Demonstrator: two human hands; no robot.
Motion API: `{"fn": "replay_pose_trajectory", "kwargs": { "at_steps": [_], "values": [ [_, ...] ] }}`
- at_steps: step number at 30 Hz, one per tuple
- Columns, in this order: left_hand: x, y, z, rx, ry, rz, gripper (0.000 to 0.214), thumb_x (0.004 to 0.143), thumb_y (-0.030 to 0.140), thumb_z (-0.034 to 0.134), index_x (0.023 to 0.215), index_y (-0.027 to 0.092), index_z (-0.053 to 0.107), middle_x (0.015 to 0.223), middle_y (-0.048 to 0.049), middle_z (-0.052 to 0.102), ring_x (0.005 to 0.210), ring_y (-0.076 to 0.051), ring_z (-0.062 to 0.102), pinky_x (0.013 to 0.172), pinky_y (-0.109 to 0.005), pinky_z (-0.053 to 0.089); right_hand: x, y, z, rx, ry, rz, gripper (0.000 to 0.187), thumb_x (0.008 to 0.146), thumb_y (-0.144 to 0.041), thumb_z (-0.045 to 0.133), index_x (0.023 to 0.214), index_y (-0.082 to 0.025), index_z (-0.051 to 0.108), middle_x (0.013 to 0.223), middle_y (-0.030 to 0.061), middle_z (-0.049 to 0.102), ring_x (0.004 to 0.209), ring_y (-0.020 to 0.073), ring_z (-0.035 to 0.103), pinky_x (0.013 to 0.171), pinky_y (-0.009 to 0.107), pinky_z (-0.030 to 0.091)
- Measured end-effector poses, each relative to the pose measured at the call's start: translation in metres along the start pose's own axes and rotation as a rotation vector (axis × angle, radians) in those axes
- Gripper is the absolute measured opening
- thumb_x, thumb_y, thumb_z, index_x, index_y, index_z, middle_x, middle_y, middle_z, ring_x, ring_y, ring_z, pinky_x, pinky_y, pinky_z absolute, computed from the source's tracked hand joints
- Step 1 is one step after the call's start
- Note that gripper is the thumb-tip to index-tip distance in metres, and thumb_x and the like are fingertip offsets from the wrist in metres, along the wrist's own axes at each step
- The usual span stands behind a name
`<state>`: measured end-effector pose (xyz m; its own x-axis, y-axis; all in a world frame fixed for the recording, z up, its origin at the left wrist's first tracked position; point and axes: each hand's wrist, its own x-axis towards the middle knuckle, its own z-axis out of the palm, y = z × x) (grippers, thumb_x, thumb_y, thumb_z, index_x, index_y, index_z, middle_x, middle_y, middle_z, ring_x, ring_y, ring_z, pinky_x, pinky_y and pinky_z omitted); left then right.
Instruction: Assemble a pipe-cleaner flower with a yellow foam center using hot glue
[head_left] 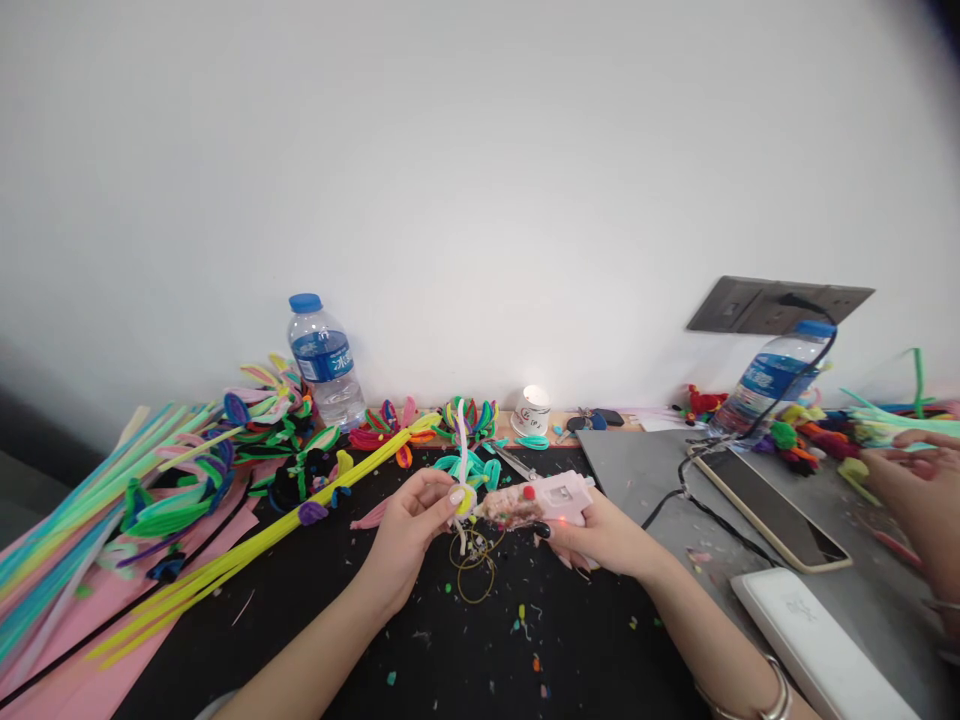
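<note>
"Over the black mat (420, 690), in the head view, what's held?"

"The left hand (420, 512) pinches a white fuzzy stem (462, 450) with a yellow bit (467, 502); the right hand (604, 537) wraps a pink tool (568, 497) beside it."

"How far along?"

"Apparently partway: one looped bundle (480, 422) looks shaped, the stem unfinished."

"Containers?"

"Blue-capped bottle (322, 365): clear liquid, apparently; paper cup (533, 412): can't tell."

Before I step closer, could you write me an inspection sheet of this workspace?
Surface: black mat with tiny coloured scraps; gray panel at right.
Job's things: small yellow-and-white piece; decorated pink handheld device.
Clutter: yellow fuzzy stems, left bottle, right bottle, paper cup, phone.
Hands: left hand pinches the piece; right hand grips the device.
Cables: black cable, from wall socket onto the gray panel.
Surroundings: white wall behind; another person's hand at right.
</note>
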<state>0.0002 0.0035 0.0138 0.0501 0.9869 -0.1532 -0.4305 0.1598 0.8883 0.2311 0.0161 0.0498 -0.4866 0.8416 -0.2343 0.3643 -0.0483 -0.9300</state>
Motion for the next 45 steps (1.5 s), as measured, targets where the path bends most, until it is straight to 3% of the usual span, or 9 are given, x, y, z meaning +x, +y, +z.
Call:
{"fn": "replay_pose_trajectory", "kwargs": {
  "at_steps": [5, 30, 45],
  "values": [
    [-0.0002, -0.0016, -0.0012, -0.039, 0.0, -0.001, 0.024, 0.066, 0.029, 0.081, 0.079, 0.019, 0.063, 0.071, 0.0036, 0.062, 0.064, -0.009, 0.055, 0.057, -0.019, 0.043, -0.0007, -0.0002, -0.0004, 0.007, 0.045, -0.007, 0.032, 0.074, -0.028, 0.059, 0.102, -0.013, 0.061, 0.046, -0.0073, 0.049, 0.036, 0.0056, 0.038, 0.036, 0.016, 0.029],
    [0.0, -0.0028, -0.0008, -0.065, -0.017, -0.01, 0.023, 0.07, 0.027, 0.08, 0.078, 0.019, 0.06, 0.069, 0.0039, 0.06, 0.063, -0.008, 0.052, 0.056, -0.018, 0.041, 0.0004, 0.0019, -0.0012, -0.017, 0.052, -0.013, 0.027, 0.074, -0.031, 0.059, 0.095, -0.013, 0.061, 0.047, -0.0069, 0.049, 0.035, 0.0056, 0.039, 0.036, 0.016, 0.031],
    [0.0003, -0.0022, -0.0019, -0.078, -0.037, -0.04, 0.023, 0.069, 0.028, 0.08, 0.079, 0.019, 0.061, 0.072, 0.0033, 0.062, 0.065, -0.008, 0.054, 0.057, -0.018, 0.042, 0.0011, 0.0078, -0.0024, 0.038, 0.068, -0.038, 0.035, 0.078, -0.038, 0.061, 0.104, -0.013, 0.057, 0.046, -0.007, 0.048, 0.035, 0.0059, 0.037, 0.034, 0.016, 0.028]
  ]
}}
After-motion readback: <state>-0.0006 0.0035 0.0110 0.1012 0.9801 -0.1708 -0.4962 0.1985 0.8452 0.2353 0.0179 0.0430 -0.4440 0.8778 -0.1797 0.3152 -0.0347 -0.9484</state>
